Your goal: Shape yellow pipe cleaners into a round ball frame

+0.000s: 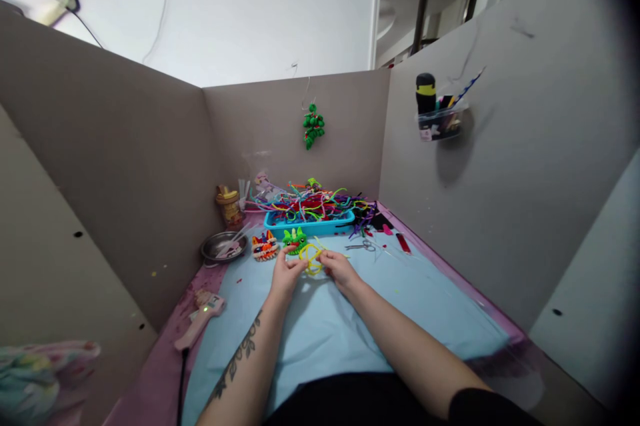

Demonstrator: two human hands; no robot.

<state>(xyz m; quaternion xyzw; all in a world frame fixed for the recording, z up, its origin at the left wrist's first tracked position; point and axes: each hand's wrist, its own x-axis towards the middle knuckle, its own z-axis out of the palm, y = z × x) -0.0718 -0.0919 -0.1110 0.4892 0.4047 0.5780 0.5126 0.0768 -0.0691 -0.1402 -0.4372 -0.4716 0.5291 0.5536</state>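
Note:
Between my two hands, above the light blue cloth (320, 329), is a yellow pipe cleaner (313, 269) bent into loops, with a loose end sticking out. Its left side is pinched in the closed fingers of my left hand (287, 271). On the other side my right hand (339, 269) grips it between thumb and bent fingers. Just beyond my left hand sits a green pipe-cleaner animal head (295, 237) with pointed ears. To its left stands an orange, white and blue pipe-cleaner figure (264, 246).
A blue tray (310, 229) heaped with coloured pipe cleaners stands at the back. Scissors (364, 246) lie to the right. At left are a metal bowl (213, 249) and a pink glue gun (203, 319) with a cord. Grey panels (300, 173) enclose the table.

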